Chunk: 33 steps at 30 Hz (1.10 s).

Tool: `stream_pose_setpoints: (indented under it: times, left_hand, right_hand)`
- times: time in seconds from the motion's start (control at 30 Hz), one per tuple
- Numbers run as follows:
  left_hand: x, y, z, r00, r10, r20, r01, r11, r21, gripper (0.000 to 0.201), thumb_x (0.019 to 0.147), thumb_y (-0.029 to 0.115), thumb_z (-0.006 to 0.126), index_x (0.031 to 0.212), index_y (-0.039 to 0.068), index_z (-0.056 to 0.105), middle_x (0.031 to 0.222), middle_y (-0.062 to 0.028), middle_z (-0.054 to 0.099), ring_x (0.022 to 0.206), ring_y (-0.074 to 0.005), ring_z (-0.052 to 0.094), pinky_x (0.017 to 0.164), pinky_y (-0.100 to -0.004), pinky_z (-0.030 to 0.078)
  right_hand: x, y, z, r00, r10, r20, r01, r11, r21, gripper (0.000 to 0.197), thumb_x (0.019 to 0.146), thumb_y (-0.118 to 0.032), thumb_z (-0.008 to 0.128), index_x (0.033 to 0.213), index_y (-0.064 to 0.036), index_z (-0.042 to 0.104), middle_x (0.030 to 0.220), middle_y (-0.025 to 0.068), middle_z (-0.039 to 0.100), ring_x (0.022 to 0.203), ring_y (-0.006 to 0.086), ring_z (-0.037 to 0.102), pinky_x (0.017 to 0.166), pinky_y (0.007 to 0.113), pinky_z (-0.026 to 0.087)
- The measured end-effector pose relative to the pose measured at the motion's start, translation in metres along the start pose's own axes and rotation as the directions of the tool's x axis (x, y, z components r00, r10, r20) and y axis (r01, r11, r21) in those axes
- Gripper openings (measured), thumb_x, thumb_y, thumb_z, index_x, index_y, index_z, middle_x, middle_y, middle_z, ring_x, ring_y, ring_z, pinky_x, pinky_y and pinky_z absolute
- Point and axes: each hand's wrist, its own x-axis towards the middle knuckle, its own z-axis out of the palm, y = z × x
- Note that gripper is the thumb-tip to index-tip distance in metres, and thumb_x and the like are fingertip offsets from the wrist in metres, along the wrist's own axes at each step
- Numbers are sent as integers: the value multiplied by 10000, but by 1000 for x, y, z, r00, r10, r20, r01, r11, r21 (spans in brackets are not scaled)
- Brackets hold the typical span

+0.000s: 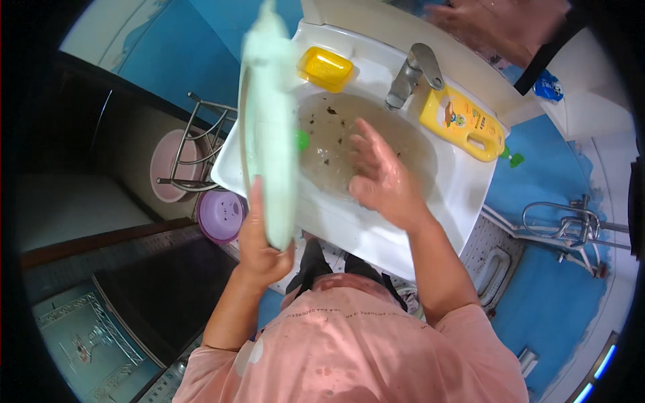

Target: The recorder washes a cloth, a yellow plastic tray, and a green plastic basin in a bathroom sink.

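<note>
My left hand [263, 250] grips the lower end of a long pale mint-green plastic piece [277, 154], held up over the left side of the white sink [342, 232]. It is seen edge-on and partly blurred, so its exact kind cannot be told. Over the murky water [322, 161] in the basin, my right hand [386, 178] is wet, its fingers apart and nothing in them. Dark bits float in that water. A small bright green thing [302, 140] shows beside the mint-green piece, partly hidden by it.
On the sink's back ledge are a yellow soap dish [326, 68], a metal faucet [415, 75] and a yellow bottle [463, 124] lying with its green cap rightward. Left stand a metal rack [195, 151], a pink basin [161, 168] and a purple basin [220, 213]. Shower fittings [571, 221] hang right.
</note>
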Motion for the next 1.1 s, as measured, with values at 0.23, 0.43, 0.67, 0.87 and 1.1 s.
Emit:
stream_pose_setpoints:
  times: [0.23,0.43,0.67,0.87,1.1]
  left_hand:
    - [-14,6,11,949,102,299,-237,856,460,874,547,-21,658,1356,-23,328,1351,-203,420,1205,-511,384,939,-645,300]
    - [-3,22,-63,999,-48,15,33,839,543,824,710,106,683,1417,27,267,1452,-186,293,1378,-290,212,1088,-474,172]
    - [-40,-43,-142,724,-631,-279,313,661,-682,502,875,146,527,1331,-10,389,1305,-175,471,1183,-275,455,993,-374,359]
    - [-51,-48,-112,836,-491,246,201,-143,-969,507,813,289,609,1211,-11,516,1138,-179,594,1035,-308,592,875,-443,502]
    - [-54,-61,-97,814,-506,286,358,49,-932,347,672,-4,498,997,-100,572,875,-162,624,754,-261,631,699,-346,537]
  right_hand:
    - [-4,-12,69,970,96,-223,26,873,488,594,711,35,680,1234,-14,403,1180,103,510,1015,156,543,868,314,459]
    - [-4,14,45,926,377,12,-239,562,792,498,717,51,589,1194,-10,462,1098,102,572,974,182,578,835,326,485]
    - [-10,41,38,915,371,158,-316,416,853,510,731,-20,550,1231,4,453,1098,123,583,977,234,595,857,366,496]
    - [-12,59,22,920,347,179,-326,428,843,564,714,-82,554,1256,25,436,1127,156,585,996,264,601,900,373,485]
    - [-6,76,3,867,493,67,-346,500,794,472,811,-183,568,1229,13,468,1097,123,597,987,228,599,880,345,482]
